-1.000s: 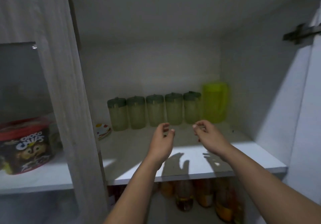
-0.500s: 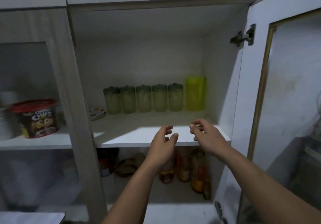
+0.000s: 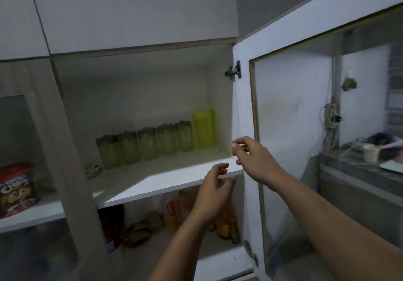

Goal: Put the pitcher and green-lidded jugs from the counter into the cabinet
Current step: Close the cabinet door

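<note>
Five green-lidded jugs (image 3: 148, 144) and a yellow-green pitcher (image 3: 204, 128) line the back of the cabinet shelf (image 3: 152, 182). In front, the left hand (image 3: 214, 193) and right hand (image 3: 254, 160) hover empty, fingers loosely curled, beside the open glass door (image 3: 305, 128).

Dim room, white wall units (image 3: 130, 8), glass-paned door (image 3: 244, 110) swung open (brass trim), cluttered counter (image 3: 359, 171) at right.

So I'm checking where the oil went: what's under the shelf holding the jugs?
Under the shelf there is a lower compartment with bottles of orange and yellowish liquid and a brownish bundle. The left hand covers some bottles, so their number and labels can't be seen.
</note>
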